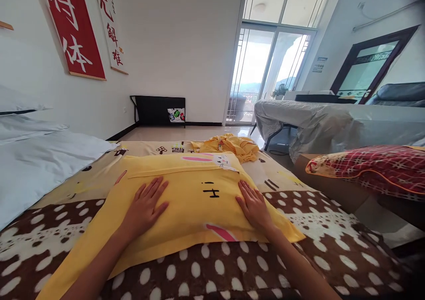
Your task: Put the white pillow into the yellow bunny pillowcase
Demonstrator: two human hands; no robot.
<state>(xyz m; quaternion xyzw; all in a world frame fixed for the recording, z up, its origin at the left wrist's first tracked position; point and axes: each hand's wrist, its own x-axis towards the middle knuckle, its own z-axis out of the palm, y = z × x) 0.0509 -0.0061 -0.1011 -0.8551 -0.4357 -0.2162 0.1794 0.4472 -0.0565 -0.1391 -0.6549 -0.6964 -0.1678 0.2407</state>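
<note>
A yellow pillow (pixel 186 202) lies flat on the patterned blanket (pixel 195 269), its case printed with "Hi", a rabbit face and pink ears. A folded seam runs across its far part. My left hand (pixel 146 205) rests palm down on the pillow's left half, fingers stretched out. On the right half, near the side edge, my right hand (pixel 254 205) also lies flat with the fingers extended. Neither hand grips anything. Just beyond the pillow sits a crumpled yellow cloth (pixel 229 146).
White pillows (pixel 49 154) are piled at the left. A red checked quilted item (pixel 368 167) lies on a cardboard box (pixel 332 180) at the right. Behind that stands furniture under a plastic sheet (pixel 305 118). A black folded panel (pixel 159 109) leans on the far wall.
</note>
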